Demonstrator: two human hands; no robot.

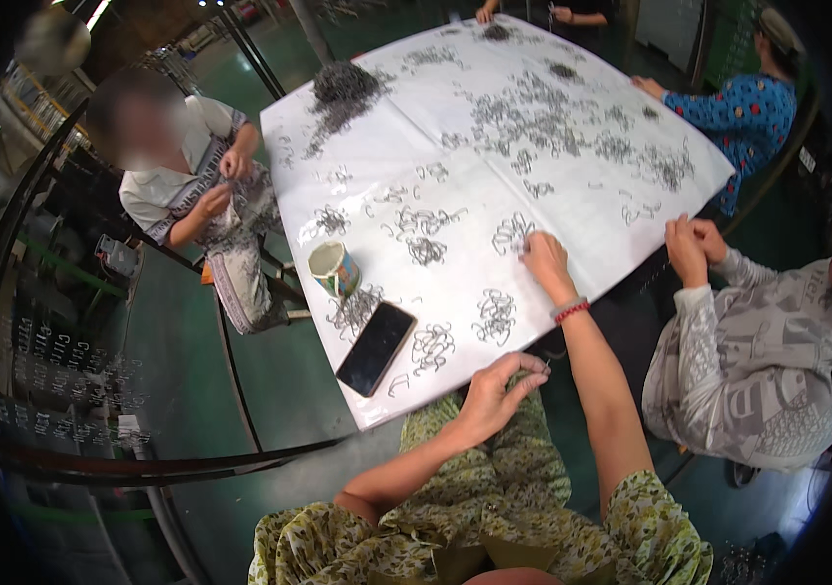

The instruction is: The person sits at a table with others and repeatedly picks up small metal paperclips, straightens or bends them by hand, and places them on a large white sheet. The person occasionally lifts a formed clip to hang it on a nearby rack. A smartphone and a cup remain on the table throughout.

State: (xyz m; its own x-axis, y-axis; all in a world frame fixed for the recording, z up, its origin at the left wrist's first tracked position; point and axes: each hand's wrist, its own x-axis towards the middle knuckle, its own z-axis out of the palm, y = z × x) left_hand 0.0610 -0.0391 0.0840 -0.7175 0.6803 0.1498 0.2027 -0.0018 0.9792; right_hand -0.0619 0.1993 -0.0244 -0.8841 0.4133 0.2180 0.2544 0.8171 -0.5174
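My right hand (544, 261) reaches over the white-covered table (338, 166), its fingertips pressed together at the edge of a small pile of curved dark wire pieces (511, 232). What is between those fingertips is hidden. By the table's near edge, above my lap, my left hand (499, 395) is closed in a pinch; a tiny bit shows at its fingertips, too small to name. Closest to it lie two more piles of wire pieces (496, 317). A black phone (377, 348) rests at the near left corner, partly over another pile.
A patterned cup (334, 269) stands behind the phone. Far left is a tall dark heap of wire pieces (346, 90); many lie scattered across the far right. One person (201, 185) sits at the left, working with both hands. Others sit at the right (757, 341) and far side.
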